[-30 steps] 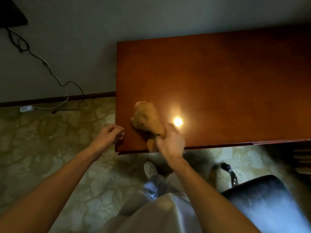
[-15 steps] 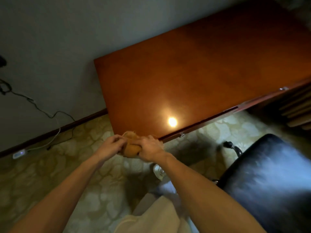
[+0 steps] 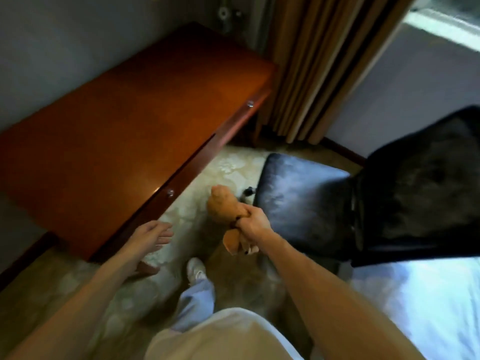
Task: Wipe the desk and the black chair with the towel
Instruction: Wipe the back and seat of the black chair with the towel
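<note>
A: Where's the towel (image 3: 224, 207) sitting rn?
B: I'm seeing it bunched in my right hand (image 3: 254, 222), fingers clamping round its middle. It's hanging over the floor (image 3: 228, 165) btw the desk (image 3: 117, 131) & the black chair (image 3: 306, 201), nearer the seat.
A: And the left hand (image 3: 153, 236)?
B: It's hovering just beside the desk's front edge, fingers lying straight & relaxed, holding nothing.

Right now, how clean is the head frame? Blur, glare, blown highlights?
Head view: motion blur overall, heaviest on the black chair and curtain; window at upper right blown out; pale sheen across the chair seat; small glint on the desk near its front edge; towel in the right hand soft but readable.
</note>
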